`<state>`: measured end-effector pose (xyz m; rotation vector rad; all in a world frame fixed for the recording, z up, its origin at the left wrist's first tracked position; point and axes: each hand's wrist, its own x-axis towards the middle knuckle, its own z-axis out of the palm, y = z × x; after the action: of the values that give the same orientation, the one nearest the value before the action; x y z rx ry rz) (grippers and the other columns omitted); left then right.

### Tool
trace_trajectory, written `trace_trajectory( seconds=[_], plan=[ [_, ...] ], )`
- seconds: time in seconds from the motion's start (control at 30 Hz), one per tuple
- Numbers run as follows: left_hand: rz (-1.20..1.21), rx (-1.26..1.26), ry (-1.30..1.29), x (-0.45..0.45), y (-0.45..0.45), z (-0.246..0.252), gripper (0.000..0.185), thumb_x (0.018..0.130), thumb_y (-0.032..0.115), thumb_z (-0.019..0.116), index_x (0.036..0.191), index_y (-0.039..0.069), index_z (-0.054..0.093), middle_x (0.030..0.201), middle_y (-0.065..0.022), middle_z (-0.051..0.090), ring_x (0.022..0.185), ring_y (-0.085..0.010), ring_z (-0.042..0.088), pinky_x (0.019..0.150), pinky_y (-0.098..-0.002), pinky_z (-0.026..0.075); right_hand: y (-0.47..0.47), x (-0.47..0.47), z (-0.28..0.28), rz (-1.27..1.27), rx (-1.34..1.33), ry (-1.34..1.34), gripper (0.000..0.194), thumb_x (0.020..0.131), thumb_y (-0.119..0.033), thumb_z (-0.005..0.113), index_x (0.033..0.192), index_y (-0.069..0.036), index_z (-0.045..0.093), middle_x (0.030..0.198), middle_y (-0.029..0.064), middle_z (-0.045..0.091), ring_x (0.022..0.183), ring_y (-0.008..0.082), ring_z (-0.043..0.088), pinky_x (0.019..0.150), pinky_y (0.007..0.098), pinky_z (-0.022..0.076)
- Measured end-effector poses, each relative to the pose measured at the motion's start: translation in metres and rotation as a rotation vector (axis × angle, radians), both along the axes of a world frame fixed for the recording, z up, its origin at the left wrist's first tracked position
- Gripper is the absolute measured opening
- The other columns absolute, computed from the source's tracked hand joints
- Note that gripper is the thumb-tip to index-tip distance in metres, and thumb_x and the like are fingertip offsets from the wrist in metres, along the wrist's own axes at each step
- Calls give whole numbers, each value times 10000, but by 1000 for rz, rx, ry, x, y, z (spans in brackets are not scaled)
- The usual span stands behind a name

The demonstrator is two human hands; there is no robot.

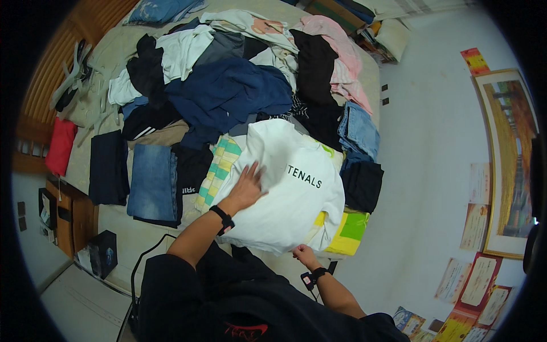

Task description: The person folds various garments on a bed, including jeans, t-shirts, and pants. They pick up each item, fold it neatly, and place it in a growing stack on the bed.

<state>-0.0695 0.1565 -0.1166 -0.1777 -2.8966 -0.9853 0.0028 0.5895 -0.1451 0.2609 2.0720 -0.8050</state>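
Note:
A white long-sleeved top (pixel 295 209) with dark lettering lies spread out before me, at the bed's near edge. My left hand (pixel 247 188) is over its left part, fingers apart and slightly blurred; whether it touches the fabric is hard to tell. At the bottom hem, the fingers of my right hand (pixel 305 255) are closed on the cloth's edge. Under the top, a green-and-yellow checked cloth (pixel 220 164) shows on the left, and a yellow-and-green piece (pixel 352 233) on the right. Both wrists wear black bands with small devices.
Folded blue jeans (pixel 151 181) and folded dark trousers (pixel 107 166) lie left. More folded jeans (pixel 359 130) and a black folded garment (pixel 363 184) lie right. Behind is a heap with a navy garment (pixel 235 94). Hangers (pixel 74 77) lie far left; a wall (pixel 421 149) stands right.

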Motion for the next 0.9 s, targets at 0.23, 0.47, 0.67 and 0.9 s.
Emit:
trace_trajectory(
  seconds=[0.23,0.47,0.67,0.9],
  plan=[
    [-144,-113,-174,63,11,-58,473,888,339,678,1339,204,628,1635,-122,248,1516,-398,147,1195,-618,150,-8,-16,6,-263,-97,-36,204,922,-227,670,950,-36,605,851,56,684,714,140,649,677,283,531],
    [-63,104,-255,55,6,-66,512,872,321,693,1343,137,612,1616,-158,289,1515,-397,167,1193,-597,151,-6,-47,-57,-192,29,429,629,797,-285,768,1269,73,557,1194,235,651,1065,325,632,943,383,502],
    [-79,-75,-465,46,28,-56,567,841,377,716,1373,217,606,1639,-197,196,1518,-439,108,1187,-642,106,-20,-82,-91,2,96,865,765,766,-329,789,1349,79,507,1254,281,605,1137,388,602,972,420,484],
    [-19,-131,-561,19,49,-51,666,830,435,710,1440,230,540,1646,-212,169,1511,-468,102,1154,-700,81,-20,-102,-62,-322,-16,443,291,788,-258,684,815,31,660,738,198,664,691,336,643,655,425,495]
  ],
)
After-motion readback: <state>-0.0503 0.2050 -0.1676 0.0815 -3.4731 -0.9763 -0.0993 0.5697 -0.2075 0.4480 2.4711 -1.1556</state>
